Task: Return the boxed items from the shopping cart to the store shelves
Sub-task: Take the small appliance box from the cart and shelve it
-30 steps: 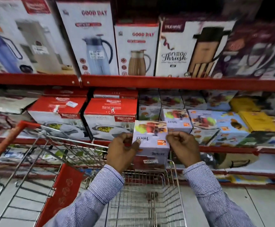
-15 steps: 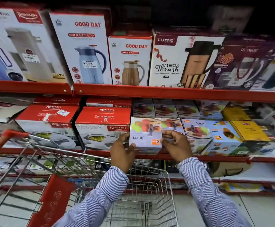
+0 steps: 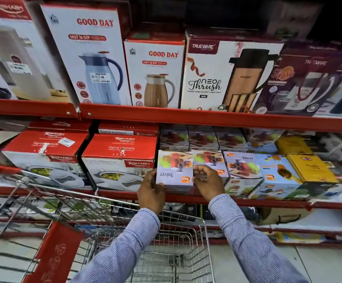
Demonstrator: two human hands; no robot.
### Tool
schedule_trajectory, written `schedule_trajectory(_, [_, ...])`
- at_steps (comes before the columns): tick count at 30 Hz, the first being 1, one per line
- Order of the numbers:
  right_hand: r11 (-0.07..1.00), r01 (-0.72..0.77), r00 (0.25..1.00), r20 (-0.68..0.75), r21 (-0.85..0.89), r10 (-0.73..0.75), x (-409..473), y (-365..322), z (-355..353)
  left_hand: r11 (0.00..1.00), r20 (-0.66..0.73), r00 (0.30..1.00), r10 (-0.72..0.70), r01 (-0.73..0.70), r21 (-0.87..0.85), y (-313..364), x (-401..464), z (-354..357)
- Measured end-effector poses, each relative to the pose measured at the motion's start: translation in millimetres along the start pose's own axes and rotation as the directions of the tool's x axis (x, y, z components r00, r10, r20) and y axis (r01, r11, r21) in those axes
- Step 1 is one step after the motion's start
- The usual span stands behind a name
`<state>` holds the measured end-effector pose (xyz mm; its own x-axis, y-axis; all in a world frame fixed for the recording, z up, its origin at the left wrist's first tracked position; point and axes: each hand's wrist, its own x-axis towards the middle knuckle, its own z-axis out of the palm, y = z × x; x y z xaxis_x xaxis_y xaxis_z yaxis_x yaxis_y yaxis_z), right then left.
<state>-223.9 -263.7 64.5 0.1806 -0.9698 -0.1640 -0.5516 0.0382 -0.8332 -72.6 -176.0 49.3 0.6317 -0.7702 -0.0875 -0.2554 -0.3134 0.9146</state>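
Juicer box set at the front of the middle shelf, gripped from both sides.

The juicer box (image 3: pixel 175 170), held above the cart a second ago, is now seated on the red shelf edge (image 3: pixel 247 202), between the red Rishabh box (image 3: pixel 121 160) at its 9 o'clock and a second juicer box (image 3: pixel 210 160) touching it at 3 o'clock. It is clasped at its left side by the left hand (image 3: pixel 150 192) and at its right edge by the right hand (image 3: pixel 208 181), fingers curled. The shopping cart (image 3: pixel 186 237) is seen at 6 o'clock, lower in view than before.
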Motion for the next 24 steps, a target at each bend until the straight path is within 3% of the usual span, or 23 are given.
schedule_trajectory(4, [0.994, 0.022, 1.0, -0.004, -0.107, -0.022, 9, 1, 5, 0.996, 0.002, 1.0, -0.003, 0.003, 0.089, -1, 9, 5])
schedule_trajectory(7, [0.947, 0.102, 0.995, 0.018, -0.306, -0.101, 14, 0, 6, 0.991, -0.017, 1.0, 0.003, -0.001, 0.137, 1, 13, 9])
schedule_trajectory(14, [0.63, 0.274, 0.955, 0.129, -0.727, -0.266, 26, -7, 9, 0.971, -0.082, 0.99, 0.114, -0.093, 0.218, -4, 18, 25])
schedule_trajectory(18, [0.498, 0.34, 0.925, 0.19, -0.797, -0.328, 42, -7, 7, 0.981, -0.112, 0.988, 0.108, -0.088, 0.171, -7, 19, 31])
schedule_trajectory(24, [0.43, 0.439, 0.889, 0.31, -0.789, -0.338, 79, -16, -11, 0.989, -0.15, 0.985, 0.086, -0.066, 0.134, -10, 25, 33])
